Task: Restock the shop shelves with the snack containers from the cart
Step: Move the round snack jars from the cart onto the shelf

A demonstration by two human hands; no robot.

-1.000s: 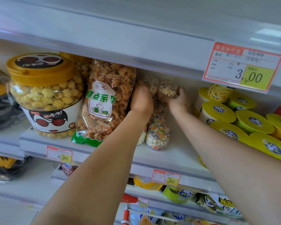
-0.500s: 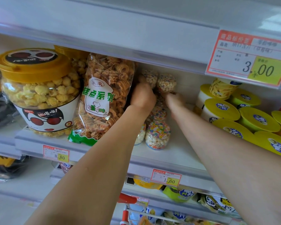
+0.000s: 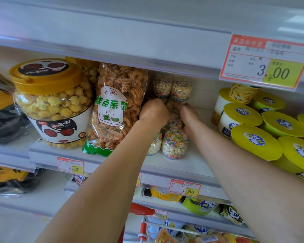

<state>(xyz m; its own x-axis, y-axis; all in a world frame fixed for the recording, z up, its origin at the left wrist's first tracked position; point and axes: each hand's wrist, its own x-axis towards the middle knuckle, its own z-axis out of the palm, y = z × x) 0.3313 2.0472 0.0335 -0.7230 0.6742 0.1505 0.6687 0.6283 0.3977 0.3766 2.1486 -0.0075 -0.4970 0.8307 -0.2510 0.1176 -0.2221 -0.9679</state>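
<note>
Beside jars (image 3: 175, 143): left hand (image 3: 154, 111), right hand (image 3: 187, 114)

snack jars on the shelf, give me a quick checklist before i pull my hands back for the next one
1. Top jars upright: ok.
2. Front jar upright and back from the shelf edge: ok.
3. Left hand free of the jars: cannot tell, its fingers are hidden behind it.
4. Right hand free: ok, its fingers lie straight beside the jars.
5. Bare shelf between the jars and the cups for more: ok.
6. Cart within reach below: ok.
</note>
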